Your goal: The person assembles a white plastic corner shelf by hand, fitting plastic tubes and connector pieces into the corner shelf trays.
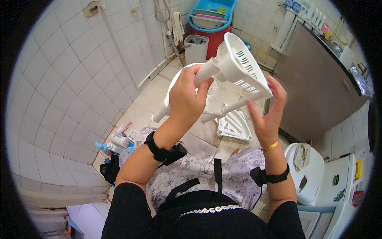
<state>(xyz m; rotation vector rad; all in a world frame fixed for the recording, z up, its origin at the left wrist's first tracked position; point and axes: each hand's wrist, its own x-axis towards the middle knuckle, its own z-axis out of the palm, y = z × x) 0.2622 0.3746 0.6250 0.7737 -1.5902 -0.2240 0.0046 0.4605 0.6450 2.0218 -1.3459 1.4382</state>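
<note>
A white plastic rack shelf (pixel 241 63) with a slotted base and tubular legs is held up, tilted, in front of me. My left hand (pixel 186 92) is wrapped round one thick white tube (pixel 206 72) joined to the shelf's left end. At the shelf's right corner is my right hand (pixel 267 113), thumb and fingers spread; whether the fingertips touch the rim I cannot tell. Behind and below the raised piece, another white plastic section (pixel 171 85) is partly hidden. Lower down, a white slotted shelf with loose tubes (pixel 234 126) lies on the floor.
Stacked basins (pixel 213 14) sit on a red tub (pixel 219 42), with a grey-white bucket (pixel 196 47) beside it. Bottles (pixel 113 148) stand by the left tiled wall. A brown-fronted counter (pixel 314 75) and a white appliance (pixel 308 171) line the right.
</note>
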